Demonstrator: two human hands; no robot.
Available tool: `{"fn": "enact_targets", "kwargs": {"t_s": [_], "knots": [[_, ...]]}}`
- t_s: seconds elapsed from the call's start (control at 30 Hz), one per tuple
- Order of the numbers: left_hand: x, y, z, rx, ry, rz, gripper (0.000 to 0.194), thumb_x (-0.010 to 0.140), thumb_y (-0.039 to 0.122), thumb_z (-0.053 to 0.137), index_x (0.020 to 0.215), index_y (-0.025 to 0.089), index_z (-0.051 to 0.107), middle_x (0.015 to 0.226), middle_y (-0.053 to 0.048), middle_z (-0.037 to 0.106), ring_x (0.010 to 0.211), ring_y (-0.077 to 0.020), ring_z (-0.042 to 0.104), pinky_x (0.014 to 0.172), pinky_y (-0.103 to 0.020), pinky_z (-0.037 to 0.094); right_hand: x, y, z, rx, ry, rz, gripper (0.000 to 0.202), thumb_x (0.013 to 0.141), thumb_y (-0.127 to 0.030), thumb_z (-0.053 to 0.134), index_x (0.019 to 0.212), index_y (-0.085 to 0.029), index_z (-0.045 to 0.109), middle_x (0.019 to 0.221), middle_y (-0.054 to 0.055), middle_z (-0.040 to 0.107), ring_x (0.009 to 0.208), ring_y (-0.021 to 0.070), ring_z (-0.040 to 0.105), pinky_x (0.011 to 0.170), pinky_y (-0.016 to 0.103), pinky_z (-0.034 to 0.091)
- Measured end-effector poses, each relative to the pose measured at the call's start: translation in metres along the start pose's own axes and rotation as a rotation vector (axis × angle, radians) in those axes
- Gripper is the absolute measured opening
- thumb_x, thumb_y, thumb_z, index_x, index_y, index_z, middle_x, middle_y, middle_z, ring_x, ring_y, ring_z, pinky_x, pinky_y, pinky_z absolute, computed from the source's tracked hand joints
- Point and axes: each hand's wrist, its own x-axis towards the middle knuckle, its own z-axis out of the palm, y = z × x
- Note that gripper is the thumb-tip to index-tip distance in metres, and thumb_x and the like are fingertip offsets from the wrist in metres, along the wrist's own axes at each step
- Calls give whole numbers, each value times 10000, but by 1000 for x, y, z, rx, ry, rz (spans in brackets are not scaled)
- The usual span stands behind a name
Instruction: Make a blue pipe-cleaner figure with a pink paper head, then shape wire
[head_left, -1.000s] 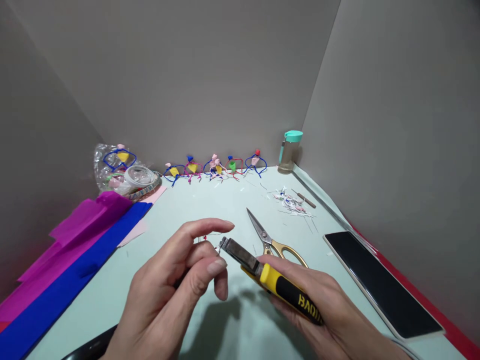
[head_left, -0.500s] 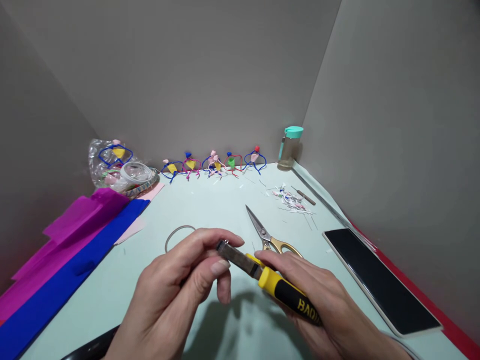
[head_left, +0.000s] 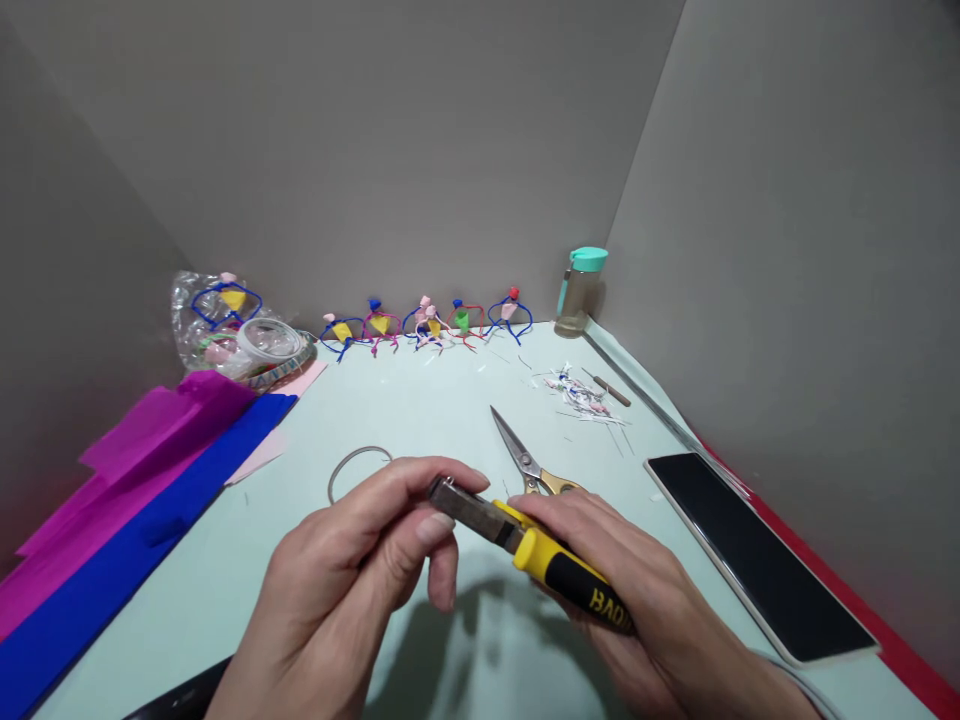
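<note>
My right hand (head_left: 622,590) is wrapped round the yellow-and-black handles of a pair of pliers (head_left: 577,580). Their grey metal jaws (head_left: 472,510) point left, toward my left hand (head_left: 360,570). The thumb and curled fingers of that hand are closed at the jaw tips, where a tiny shiny bit shows; what they pinch is hidden. Just beyond the pliers lie scissors (head_left: 517,445) with gold handles, partly covered by my right hand. Behind my left hand a thin grey wire loop (head_left: 346,462) rests on the table.
Small twisted-wire figures (head_left: 380,325) stand along the back wall. A bottle (head_left: 581,290) is at the back right, near wire and paper scraps (head_left: 581,395) and a thin tool (head_left: 611,390). A phone (head_left: 761,555) lies right; purple (head_left: 142,440) and blue paper (head_left: 150,530) lie left.
The pliers have turned slightly, showing more of the jaws' flat side, and shifted a little left with my right hand. Both hands keep nearly the same pose.
</note>
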Motion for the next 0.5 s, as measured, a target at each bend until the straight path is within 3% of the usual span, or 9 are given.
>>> {"fn": "enact_targets", "kwargs": {"t_s": [0.23,0.5], "knots": [[-6,-5,2,-54,3,-56,236,991,450,573,1089,346,761,580,40,635,590,-133,567,582,-201,440,-3,-1,1,54,-38,15,515,842,-50,550,1313,-253,506,1072,44,725,932,216,690,805,308,601],[-6,-7,6,-146,-10,-105,265,999,474,558,1122,333,746,584,43,603,575,-114,535,553,-194,408,-3,-2,2,19,-51,7,498,832,-40,519,1292,-230,489,1033,68,696,915,225,681,782,331,610]]}}
